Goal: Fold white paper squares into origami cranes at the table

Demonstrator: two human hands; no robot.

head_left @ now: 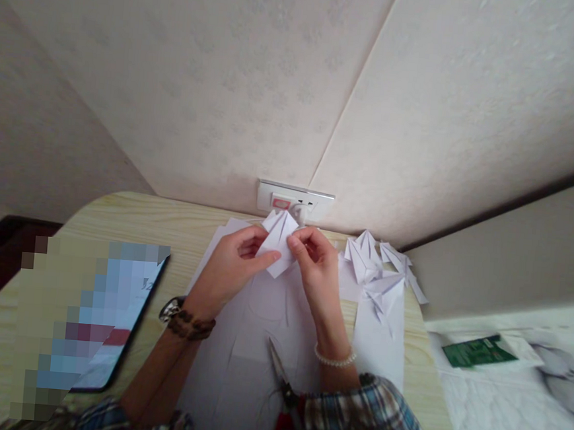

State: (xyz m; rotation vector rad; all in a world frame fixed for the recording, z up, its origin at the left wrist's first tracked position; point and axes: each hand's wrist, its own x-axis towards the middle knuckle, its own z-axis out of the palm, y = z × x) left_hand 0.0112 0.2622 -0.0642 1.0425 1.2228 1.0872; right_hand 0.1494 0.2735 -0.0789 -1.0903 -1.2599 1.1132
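Note:
My left hand [233,264] and my right hand [316,260] meet over the middle of a light wooden table [20,326]. Together they pinch a small folded white paper piece [279,241], which is lifted a little above the white paper sheets [257,345] spread beneath. The left hand's fingers close on its left side, with the forefinger stretched across the lower fold. On the right edge the right hand's fingertips are pressed together. A watch and a beaded band sit on my left wrist, a pearl bracelet on the right.
Red-handled scissors [281,387] lie on the paper near my right forearm. Several folded paper shapes [376,275] are at the right. A phone [109,333] lies at the left. A wall socket [293,199] is behind. A bed with a green packet [480,351] is at the right.

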